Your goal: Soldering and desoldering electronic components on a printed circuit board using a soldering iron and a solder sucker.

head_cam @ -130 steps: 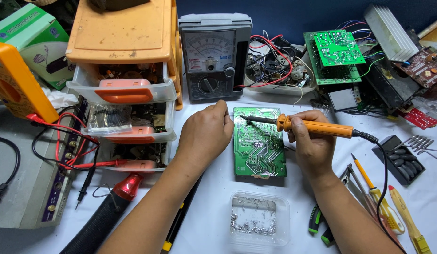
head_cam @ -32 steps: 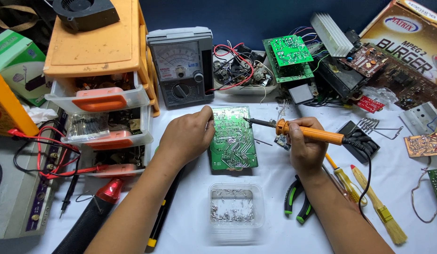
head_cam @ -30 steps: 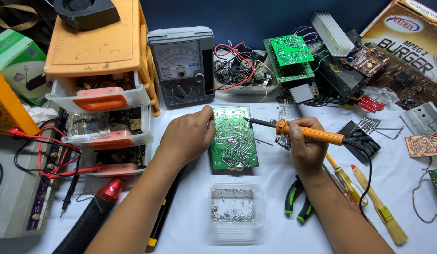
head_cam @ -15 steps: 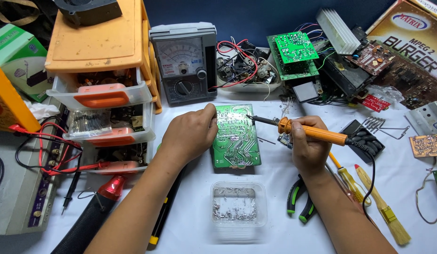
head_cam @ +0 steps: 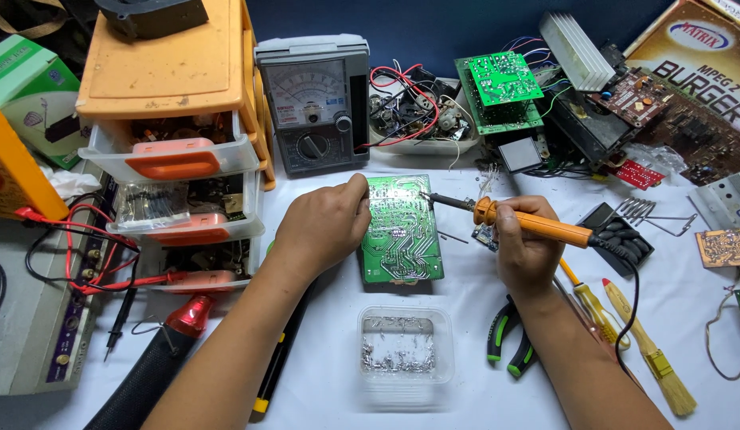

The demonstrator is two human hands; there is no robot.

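Left hand (head_cam: 322, 227): closed on the left edge of the board (head_cam: 402, 231), steadying it on the table (head_cam: 465, 358).
Right hand (head_cam: 527, 247): gripping the iron (head_cam: 529, 224), its tip on the board's top edge.

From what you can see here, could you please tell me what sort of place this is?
Probably an electronics repair bench: the right hand holds a soldering iron to a green circuit board, with an analog multimeter behind.
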